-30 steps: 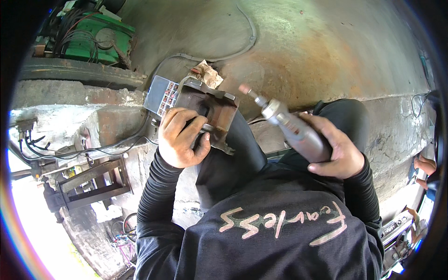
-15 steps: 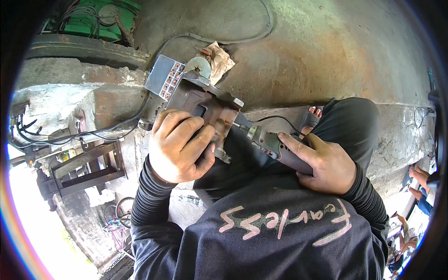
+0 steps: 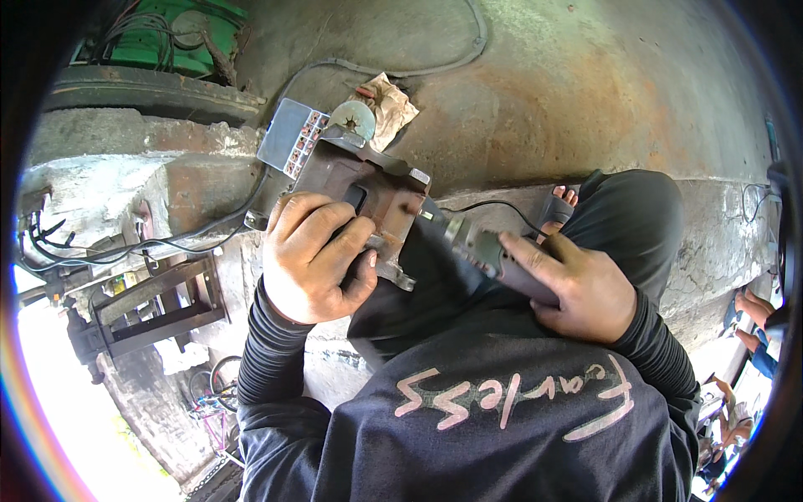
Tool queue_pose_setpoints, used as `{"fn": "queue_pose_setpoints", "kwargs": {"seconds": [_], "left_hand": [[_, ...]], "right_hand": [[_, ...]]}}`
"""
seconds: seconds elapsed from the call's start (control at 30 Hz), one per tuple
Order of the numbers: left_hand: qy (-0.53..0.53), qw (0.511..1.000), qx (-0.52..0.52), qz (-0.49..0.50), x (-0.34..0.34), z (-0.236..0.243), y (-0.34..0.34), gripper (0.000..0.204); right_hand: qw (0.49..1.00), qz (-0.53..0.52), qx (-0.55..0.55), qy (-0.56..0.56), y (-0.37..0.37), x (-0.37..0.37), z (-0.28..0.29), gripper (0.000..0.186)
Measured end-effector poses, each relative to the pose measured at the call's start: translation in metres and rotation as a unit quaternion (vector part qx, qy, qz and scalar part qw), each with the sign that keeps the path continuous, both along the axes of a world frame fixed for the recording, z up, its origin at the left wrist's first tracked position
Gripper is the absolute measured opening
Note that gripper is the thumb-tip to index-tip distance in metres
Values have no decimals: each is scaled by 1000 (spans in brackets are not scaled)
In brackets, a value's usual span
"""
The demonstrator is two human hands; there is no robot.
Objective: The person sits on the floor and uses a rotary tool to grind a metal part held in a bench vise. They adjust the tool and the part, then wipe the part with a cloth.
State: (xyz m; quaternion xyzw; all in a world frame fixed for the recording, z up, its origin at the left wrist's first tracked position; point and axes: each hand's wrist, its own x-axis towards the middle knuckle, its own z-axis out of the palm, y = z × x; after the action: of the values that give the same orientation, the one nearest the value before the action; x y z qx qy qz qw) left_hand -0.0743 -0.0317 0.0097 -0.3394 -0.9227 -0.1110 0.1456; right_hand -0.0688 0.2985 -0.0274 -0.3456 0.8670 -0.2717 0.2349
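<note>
My left hand (image 3: 309, 255) is closed round a rough, rust-brown metal casting (image 3: 386, 207) with an oblong dark opening. My right hand (image 3: 585, 289) grips a dark grey rotary tool (image 3: 523, 280), its blurred front end at the casting's right side; whether the bit touches cannot be told. Just beyond the casting lie a clear compartment box (image 3: 283, 138) of small coppery pieces, a round metal disc (image 3: 351, 119) and crumpled brown paper (image 3: 393, 107).
My knee (image 3: 636, 217) is bent beside a concrete ledge (image 3: 711, 226). A grey cable (image 3: 393, 74) crosses the stained floor. Green machinery (image 3: 150, 46), a steel frame (image 3: 155, 314) and a bicycle (image 3: 213, 418) are at left. Another person's bare legs (image 3: 753, 309) show at far right.
Since a second ago, the rotary tool's front end has dropped from above right of the casting to its right side. My left hand and the casting have shifted slightly left.
</note>
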Motion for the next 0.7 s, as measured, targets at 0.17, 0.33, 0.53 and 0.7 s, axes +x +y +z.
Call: {"fn": "queue_pose_setpoints", "kwargs": {"seconds": [0.17, 0.33, 0.53, 0.7], "left_hand": [[-4, 1000, -1, -1, 1, 0, -1, 31], [-5, 1000, -6, -2, 1, 0, -1, 32], [-7, 1000, -8, -1, 2, 1, 2, 33], [-11, 1000, -12, -4, 1, 1, 3, 32]], "right_hand": [[1000, 0, 21, 15, 0, 2, 1, 97], [998, 36, 26, -35, 1, 1, 6, 97], [999, 25, -29, 11, 1, 3, 0, 96], [999, 0, -18, 33, 2, 3, -2, 96]]}}
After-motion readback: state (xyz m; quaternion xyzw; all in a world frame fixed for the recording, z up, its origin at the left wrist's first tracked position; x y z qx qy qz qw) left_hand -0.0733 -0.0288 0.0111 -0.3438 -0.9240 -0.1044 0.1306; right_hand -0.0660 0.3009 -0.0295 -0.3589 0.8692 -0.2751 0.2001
